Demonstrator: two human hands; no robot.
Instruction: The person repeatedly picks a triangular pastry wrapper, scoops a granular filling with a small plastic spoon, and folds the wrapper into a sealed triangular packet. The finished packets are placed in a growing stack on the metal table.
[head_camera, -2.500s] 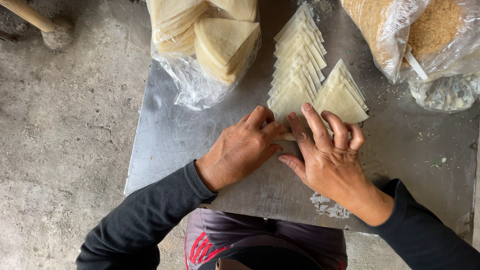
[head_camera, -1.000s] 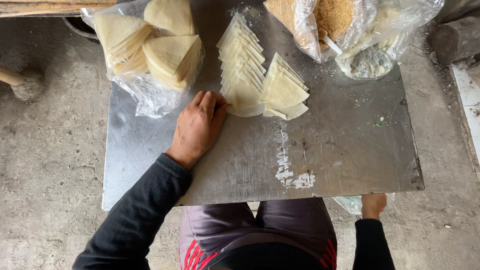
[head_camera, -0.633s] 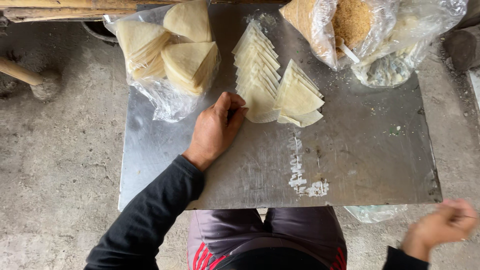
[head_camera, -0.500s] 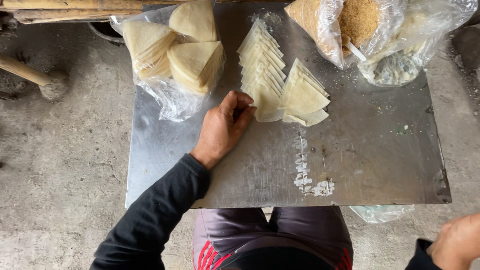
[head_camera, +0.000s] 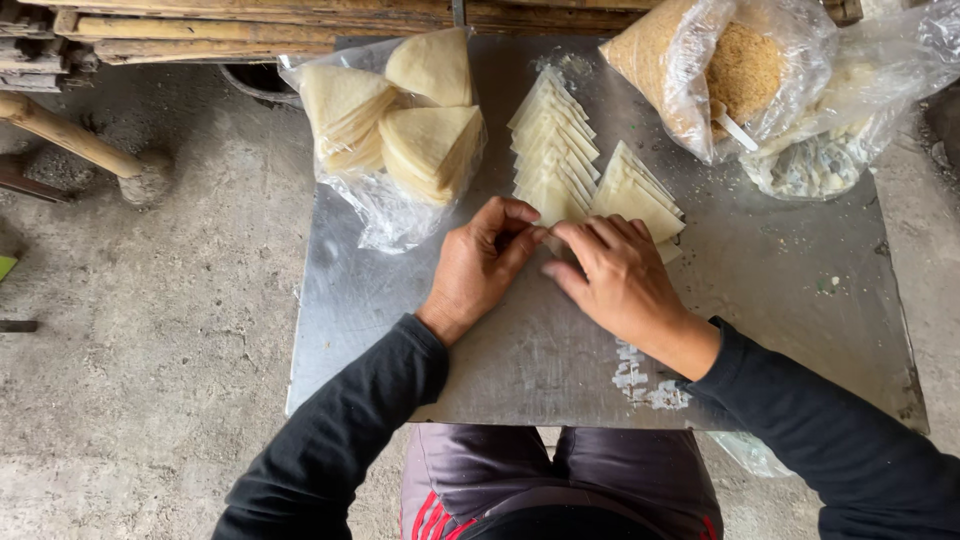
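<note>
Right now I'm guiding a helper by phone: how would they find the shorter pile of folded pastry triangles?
Start at the metal tabletop. Near its middle two fanned rows of pale triangles lie side by side, just beyond the right hand and left hand. The shorter pile is the right-hand one, nearer the crumb bag; its neighbour, the long row, reaches further back.

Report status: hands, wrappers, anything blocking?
Left hand and right hand both pinching near end of fanned wrapper row. Second fan beside right hand. Nothing blocking.

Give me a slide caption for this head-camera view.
Both hands, left and right, meet at a fanned row of triangular wrappers on a metal table.
</note>
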